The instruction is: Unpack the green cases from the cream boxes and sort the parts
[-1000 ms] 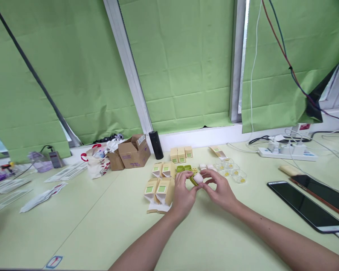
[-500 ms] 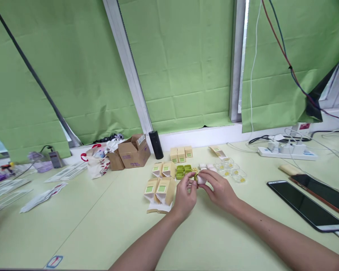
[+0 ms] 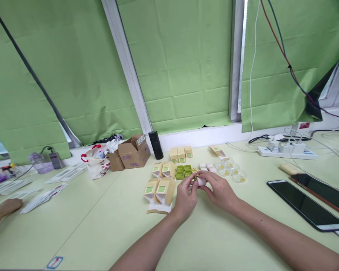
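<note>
My left hand [image 3: 185, 195] and my right hand [image 3: 219, 185] meet over the table, fingers closed around one small item. It is a white rounded block [image 3: 201, 181] with an olive-green piece [image 3: 196, 177] at its left side. My right thumb and fingers pinch the white part, while my left fingertips press at the green end, partly hiding it. Just behind the hands lie olive-green square trays [image 3: 183, 171] and more white blocks [image 3: 207, 167]. Clear plastic cups [image 3: 228, 169] with yellow bits inside sit to their right. Small cream cartons with green labels [image 3: 161, 189] stand left of my left hand.
More small cartons [image 3: 181, 154] stand at the back, left of a flattened carton [image 3: 219, 152]. A black cylinder [image 3: 156, 145] and cardboard box [image 3: 134, 151] are behind left. Phones [image 3: 307, 205] and a power strip [image 3: 286, 152] lie right. Another person's hand [image 3: 8, 207] is far left.
The white block has turned and dropped slightly between my fingers; my hands stay in nearly the same place. At far left, the other person's hand has reached further in over the table.
</note>
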